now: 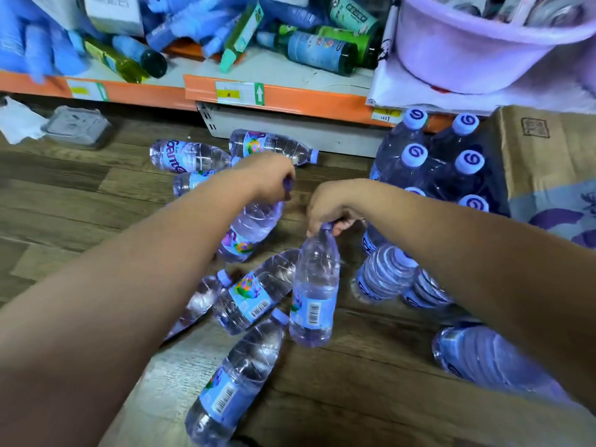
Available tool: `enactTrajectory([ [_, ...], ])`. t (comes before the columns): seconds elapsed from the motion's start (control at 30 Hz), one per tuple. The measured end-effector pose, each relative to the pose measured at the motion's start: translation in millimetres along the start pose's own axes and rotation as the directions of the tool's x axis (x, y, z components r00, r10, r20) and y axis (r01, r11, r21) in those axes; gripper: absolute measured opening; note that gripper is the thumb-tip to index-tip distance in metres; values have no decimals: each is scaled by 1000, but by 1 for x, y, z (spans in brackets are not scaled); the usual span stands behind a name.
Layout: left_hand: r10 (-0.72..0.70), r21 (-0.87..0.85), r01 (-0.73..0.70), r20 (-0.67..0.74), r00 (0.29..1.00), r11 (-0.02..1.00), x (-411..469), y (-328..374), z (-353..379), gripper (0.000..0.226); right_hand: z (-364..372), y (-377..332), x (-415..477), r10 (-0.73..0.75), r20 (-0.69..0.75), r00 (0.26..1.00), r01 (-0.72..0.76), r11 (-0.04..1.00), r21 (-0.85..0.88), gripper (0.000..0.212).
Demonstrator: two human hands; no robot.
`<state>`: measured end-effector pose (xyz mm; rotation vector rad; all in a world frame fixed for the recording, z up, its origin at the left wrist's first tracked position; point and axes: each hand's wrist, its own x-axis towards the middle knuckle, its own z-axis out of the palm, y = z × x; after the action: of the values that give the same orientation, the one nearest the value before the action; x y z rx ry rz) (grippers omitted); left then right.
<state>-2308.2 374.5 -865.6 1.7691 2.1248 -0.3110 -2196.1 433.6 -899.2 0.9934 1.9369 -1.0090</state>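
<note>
My left hand (269, 177) grips a clear water bottle (251, 230) by its purple cap, the bottle hanging tilted above the wooden floor (80, 201). My right hand (329, 204) pinches the neck of a second water bottle (314, 291), which hangs nearly upright just over the floor. Several more of the same small bottles lie loose on the floor around them, such as one (254, 295) between my arms and one (232, 385) near the bottom. Others (193, 156) lie beyond my left hand.
A shrink-wrapped pack of larger bottles (435, 159) stands at the right beside a cardboard box (545, 150). Larger bottles (387, 275) lie under my right arm. An orange-edged shelf (283, 95) holds green bottles and blue packages; a lilac basin (467, 50) sits at its right.
</note>
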Motion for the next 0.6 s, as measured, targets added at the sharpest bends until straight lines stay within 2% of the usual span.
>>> enactTrajectory([
  [0.13,-39,-67,37,-34,999,997,-19,-5,-18,13,10,-13,-28,-96,-24,995,96,995,-4,8],
  [0.23,-53,-92,48,-56,997,995,-27,-6,-23,22,12,-17,-60,-183,-41,982,180,981,-66,9],
  [0.33,-99,-120,86,-110,989,989,-35,-6,-29,33,5,-14,-84,-236,-51,970,229,968,-106,24],
  [0.37,-117,-143,98,-135,984,985,-36,-6,-31,35,1,-13,-91,-252,-73,965,244,964,-106,23],
  [0.43,-137,-151,105,-223,965,983,-36,-4,-35,36,-7,-11,-104,-281,-155,947,266,958,-109,7],
  [0.53,-159,-234,83,-323,933,969,-34,6,-43,29,-20,-5,-117,-294,-311,904,295,954,-46,15],
  [0.6,-178,-295,68,-363,915,953,-30,15,-49,28,-29,-1,-120,-254,-404,879,292,956,33,7],
])
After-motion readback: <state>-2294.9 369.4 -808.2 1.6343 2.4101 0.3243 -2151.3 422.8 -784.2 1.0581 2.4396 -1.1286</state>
